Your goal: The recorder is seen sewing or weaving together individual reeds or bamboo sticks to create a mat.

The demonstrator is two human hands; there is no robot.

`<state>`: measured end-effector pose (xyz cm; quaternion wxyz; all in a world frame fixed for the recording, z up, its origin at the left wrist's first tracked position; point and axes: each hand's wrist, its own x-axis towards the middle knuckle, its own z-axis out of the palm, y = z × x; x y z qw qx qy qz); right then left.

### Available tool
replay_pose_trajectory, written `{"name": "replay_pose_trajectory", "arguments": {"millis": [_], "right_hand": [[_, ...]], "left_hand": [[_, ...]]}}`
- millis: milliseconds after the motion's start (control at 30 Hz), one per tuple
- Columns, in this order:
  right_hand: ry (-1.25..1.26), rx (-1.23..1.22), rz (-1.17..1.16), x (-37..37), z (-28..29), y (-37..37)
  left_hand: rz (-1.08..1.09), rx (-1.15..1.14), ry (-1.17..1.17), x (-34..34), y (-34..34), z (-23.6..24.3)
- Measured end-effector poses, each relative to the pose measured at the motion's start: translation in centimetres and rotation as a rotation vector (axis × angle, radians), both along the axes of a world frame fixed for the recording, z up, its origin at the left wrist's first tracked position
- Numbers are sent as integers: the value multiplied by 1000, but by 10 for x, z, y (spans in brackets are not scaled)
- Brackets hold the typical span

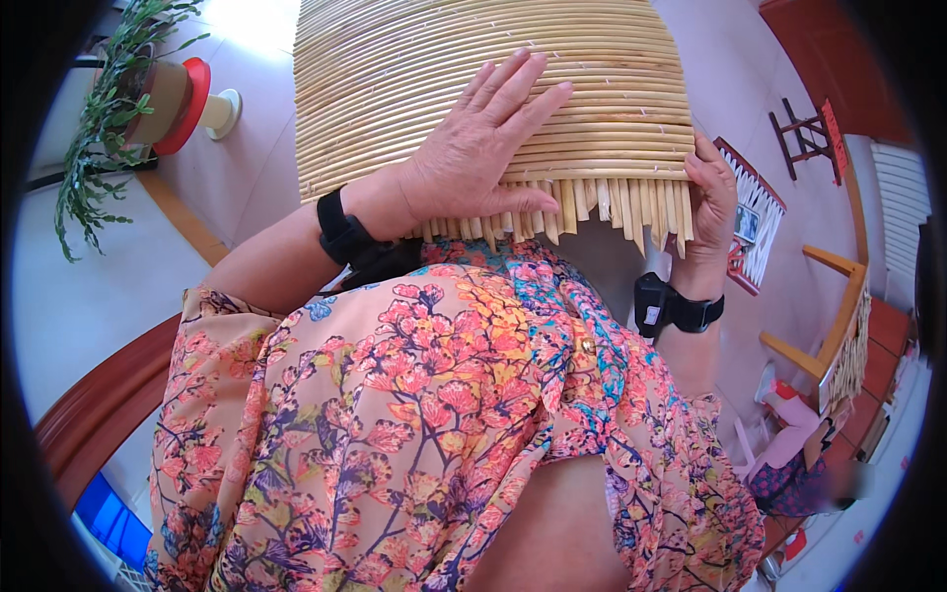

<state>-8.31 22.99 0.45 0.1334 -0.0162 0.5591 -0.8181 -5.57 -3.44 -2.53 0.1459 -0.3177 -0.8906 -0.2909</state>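
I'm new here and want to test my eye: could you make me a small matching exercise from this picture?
1. Left hand
2. Right hand
3. Green plant
4. Right wristband

A. Black
B. Far left of the picture
C. Holding the right edge of the mat
D. Spread on top of the mat

Pairs: 1-D; 2-C; 3-B; 4-A

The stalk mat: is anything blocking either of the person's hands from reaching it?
Nothing visible stands in the way. The left hand lies directly on the stalk mat, fingers outstretched, and the right hand holds its right edge. What lies beneath the mat there is hidden.
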Motion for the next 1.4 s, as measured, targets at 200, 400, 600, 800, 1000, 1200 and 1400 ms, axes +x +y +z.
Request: {"name": "replay_pose_trajectory", "arguments": {"millis": [200,400,600,800,1000,1200,1400], "right_hand": [[11,-22,-1,4,7,-5],[30,-88,-40,13,15,-24],[408,1320,262,76,-39,29],[930,1495,351,89,-75,52],[-8,572,137,72,2,-10],[137,659,212,82,-9,-9],[292,793,296,88,-26,-16]], "left_hand": [[41,-17,-10,2,-1,-4],[82,-15,-24,6,-9,-2],[81,12,-63,19,-19,9],[88,-90,-76,23,-14,6],[71,-60,-87,22,-13,19],[22,-38,-78,22,-7,21],[-20,-5,-60,28,-5,4]]}}
